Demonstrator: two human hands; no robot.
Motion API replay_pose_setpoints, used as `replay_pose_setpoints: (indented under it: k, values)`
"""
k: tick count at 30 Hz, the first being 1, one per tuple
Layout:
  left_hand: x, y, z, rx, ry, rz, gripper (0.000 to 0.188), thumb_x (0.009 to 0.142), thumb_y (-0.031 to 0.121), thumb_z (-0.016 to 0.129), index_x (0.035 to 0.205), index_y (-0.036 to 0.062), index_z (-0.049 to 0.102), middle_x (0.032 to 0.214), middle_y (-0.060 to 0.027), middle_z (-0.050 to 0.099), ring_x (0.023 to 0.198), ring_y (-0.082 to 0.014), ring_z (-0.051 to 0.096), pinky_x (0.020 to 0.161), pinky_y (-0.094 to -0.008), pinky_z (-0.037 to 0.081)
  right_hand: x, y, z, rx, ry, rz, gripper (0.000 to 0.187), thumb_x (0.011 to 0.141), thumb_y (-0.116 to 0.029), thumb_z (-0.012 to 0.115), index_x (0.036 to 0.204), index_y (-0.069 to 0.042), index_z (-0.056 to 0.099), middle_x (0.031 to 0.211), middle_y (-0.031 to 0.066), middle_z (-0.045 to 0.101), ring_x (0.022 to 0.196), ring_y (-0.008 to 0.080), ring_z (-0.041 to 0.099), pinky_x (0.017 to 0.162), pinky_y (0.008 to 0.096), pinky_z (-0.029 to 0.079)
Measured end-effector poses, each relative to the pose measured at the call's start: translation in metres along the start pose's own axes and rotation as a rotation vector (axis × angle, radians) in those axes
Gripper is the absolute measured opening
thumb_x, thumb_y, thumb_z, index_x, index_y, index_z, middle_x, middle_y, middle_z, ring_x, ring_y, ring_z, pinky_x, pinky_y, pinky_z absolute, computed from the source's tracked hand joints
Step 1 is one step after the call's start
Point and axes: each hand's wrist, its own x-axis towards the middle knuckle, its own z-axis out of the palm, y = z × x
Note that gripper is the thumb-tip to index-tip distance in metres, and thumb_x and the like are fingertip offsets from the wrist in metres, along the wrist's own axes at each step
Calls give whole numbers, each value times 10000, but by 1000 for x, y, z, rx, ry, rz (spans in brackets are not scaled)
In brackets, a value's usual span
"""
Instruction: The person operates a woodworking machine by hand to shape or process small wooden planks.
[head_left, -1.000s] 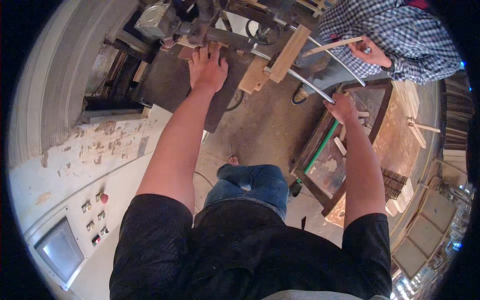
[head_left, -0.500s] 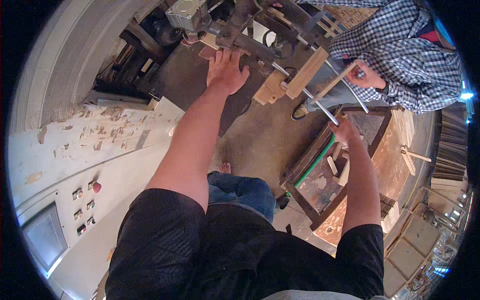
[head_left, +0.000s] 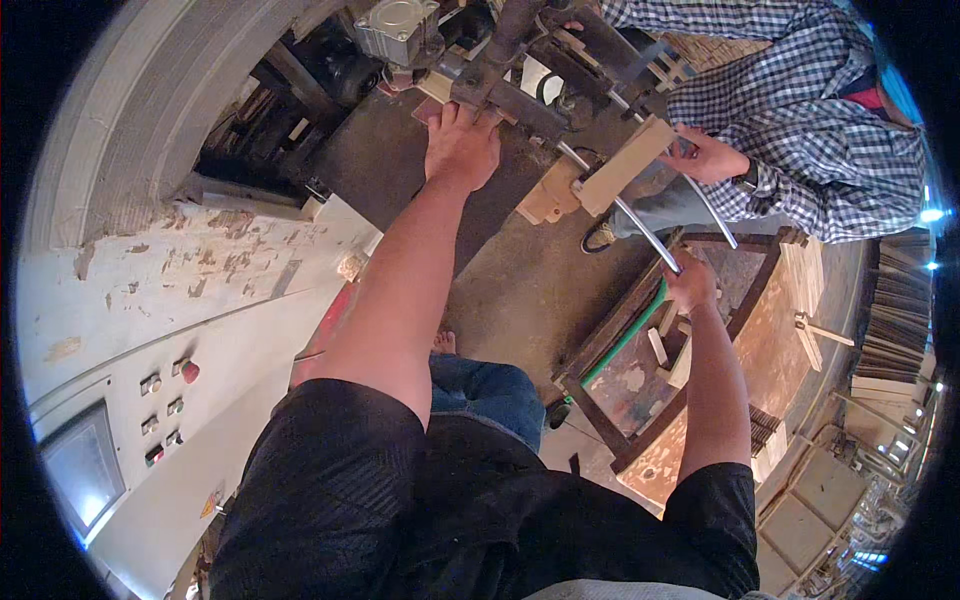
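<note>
My left hand lies against a dark metal machine arm, fingers stretched forward at the edge of a pale wooden piece beneath it. Some fingertips are hidden there. My right hand is closed round the near end of a shiny metal rod. Across that rod rests a light wooden board, and a notched wooden block sits beside it. A co-worker's hand in a checked sleeve holds the board's far end.
At left stands a white machine cabinet with knobs and a screen. A worn wooden table with loose wood pieces and a green hose is at right. A second metal rod runs near the co-worker.
The thin stick in the co-worker's hand has come down to the board on the rod. My left thumb has drawn in toward its fingers. My right hand keeps its grip; the view has shifted slightly.
</note>
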Motion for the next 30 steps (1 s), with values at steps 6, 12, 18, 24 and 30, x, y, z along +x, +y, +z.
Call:
replay_pose_setpoints:
  k: [6, 12, 18, 24, 30]
  values:
    - [-1, -2, 6, 17, 58, 24, 371, 945, 326, 509, 1269, 184, 621, 1245, -158, 562, 1227, -344, 466, 1020, -518, 373, 1, 2, 2, -38, 45, -47, 281, 823, -341, 698, 913, -81, 643, 852, 187, 693, 850, 418, 664, 756, 509, 521]
    - [1, 1, 6, 30, 22, 5, 367, 920, 315, 533, 1248, 184, 633, 1246, -165, 566, 1202, -363, 484, 1008, -526, 376, -1, 3, -2, -125, -58, 41, 362, 855, -439, 622, 978, -99, 643, 969, 166, 708, 970, 377, 672, 833, 496, 541]
    - [2, 5, 8, 36, 3, -13, 388, 923, 330, 536, 1245, 131, 617, 1269, -183, 554, 1235, -392, 459, 1026, -551, 359, 1, 5, -2, -73, -54, 19, 359, 844, -437, 637, 995, -112, 618, 976, 147, 710, 956, 376, 676, 810, 487, 548]
    - [3, 7, 8, 70, -34, -2, 454, 916, 351, 543, 1315, 133, 546, 1309, -221, 539, 1253, -428, 458, 1045, -574, 351, -3, 7, -7, -56, -77, 4, 359, 853, -428, 627, 1007, -104, 609, 972, 162, 706, 935, 382, 677, 798, 499, 543]
    - [4, 7, 7, 90, -50, -19, 461, 914, 353, 543, 1321, 137, 541, 1326, -215, 530, 1281, -430, 439, 1060, -569, 341, -2, 4, -8, -49, -48, -1, 366, 841, -430, 640, 999, -101, 616, 966, 168, 702, 929, 387, 674, 797, 501, 539]
